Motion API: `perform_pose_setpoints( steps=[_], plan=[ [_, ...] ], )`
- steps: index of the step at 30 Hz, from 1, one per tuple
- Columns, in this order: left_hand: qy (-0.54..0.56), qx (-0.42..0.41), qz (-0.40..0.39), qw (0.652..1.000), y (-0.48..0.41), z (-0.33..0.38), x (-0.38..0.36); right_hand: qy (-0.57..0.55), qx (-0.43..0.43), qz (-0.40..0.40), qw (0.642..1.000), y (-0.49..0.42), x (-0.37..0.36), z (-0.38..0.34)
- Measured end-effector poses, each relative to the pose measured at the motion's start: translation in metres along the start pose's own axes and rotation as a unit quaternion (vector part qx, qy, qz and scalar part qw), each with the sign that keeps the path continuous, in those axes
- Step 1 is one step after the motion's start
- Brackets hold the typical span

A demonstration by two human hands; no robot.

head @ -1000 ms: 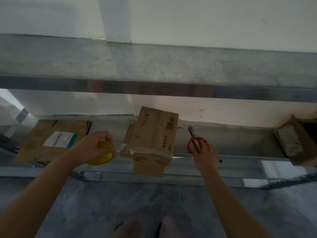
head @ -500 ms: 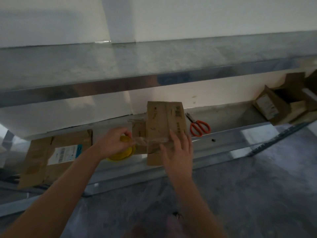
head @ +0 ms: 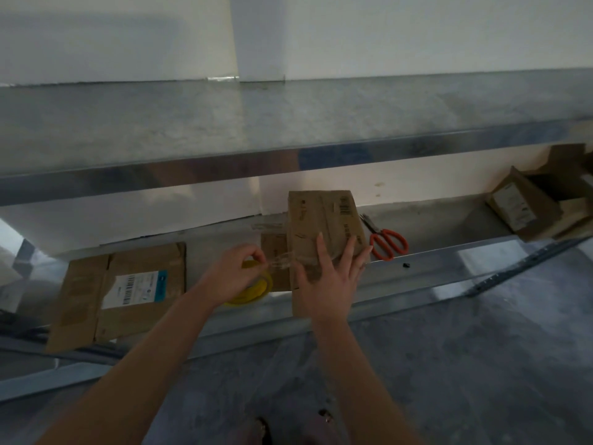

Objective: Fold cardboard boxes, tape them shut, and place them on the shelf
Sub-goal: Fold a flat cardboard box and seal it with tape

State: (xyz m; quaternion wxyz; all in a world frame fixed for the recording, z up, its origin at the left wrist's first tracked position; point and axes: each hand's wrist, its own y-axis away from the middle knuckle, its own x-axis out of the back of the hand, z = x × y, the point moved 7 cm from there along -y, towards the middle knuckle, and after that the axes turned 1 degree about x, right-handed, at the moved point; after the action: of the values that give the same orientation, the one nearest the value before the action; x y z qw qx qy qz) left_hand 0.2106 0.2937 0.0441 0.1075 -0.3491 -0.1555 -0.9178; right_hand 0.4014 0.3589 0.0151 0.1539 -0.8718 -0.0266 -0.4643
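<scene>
Two hands working now: right hand (head: 324, 274) has left the scissors (head: 386, 240), spread flat on the cardboard box (head: 321, 216); left hand (head: 234, 274) pinches the tape strip (head: 282, 261) taut, so sealing's underway.

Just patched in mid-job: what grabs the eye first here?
The cardboard box mid-shelf, with the right hand pressed flat on it. Just left, the left hand pinches clear tape above a yellow tape roll. Right of the box lie orange scissors.

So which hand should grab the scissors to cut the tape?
Probably right: the right hand lies flat on the box, beside the scissors; the left hand pinches the tape off the yellow roll.
</scene>
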Motion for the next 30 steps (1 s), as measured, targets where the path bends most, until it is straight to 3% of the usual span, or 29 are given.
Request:
perform_pose_setpoints(
  steps=[4, 8, 13, 18, 23, 27, 30],
  plan=[
    [-0.022, -0.005, -0.015, 1.000, -0.004, 0.001, -0.003, -0.018, 0.027, 0.042, 0.999, -0.007, 0.006, 0.008],
    [-0.017, 0.046, -0.010, 0.999, 0.005, -0.027, 0.007, -0.026, 0.056, 0.057, 0.996, -0.018, 0.015, 0.018],
    [0.003, 0.066, 0.014, 0.998, 0.020, -0.040, 0.016, 0.035, 0.055, -0.023, 0.998, -0.012, 0.015, 0.025],
    [0.057, 0.036, 0.037, 0.997, 0.028, -0.027, 0.018, 0.058, 0.028, -0.117, 0.991, 0.003, 0.026, 0.030],
    [0.087, 0.014, 0.022, 0.996, 0.037, -0.021, 0.016, 0.079, 0.051, -0.111, 0.989, 0.015, 0.039, 0.028],
    [0.065, -0.028, -0.010, 0.997, 0.048, -0.012, 0.013, -0.004, 0.184, 0.005, 0.983, 0.035, 0.059, -0.007],
    [0.022, -0.075, -0.021, 0.997, 0.054, -0.007, 0.012, -0.081, 0.246, -0.018, 0.966, 0.057, 0.052, -0.055]
  ],
)
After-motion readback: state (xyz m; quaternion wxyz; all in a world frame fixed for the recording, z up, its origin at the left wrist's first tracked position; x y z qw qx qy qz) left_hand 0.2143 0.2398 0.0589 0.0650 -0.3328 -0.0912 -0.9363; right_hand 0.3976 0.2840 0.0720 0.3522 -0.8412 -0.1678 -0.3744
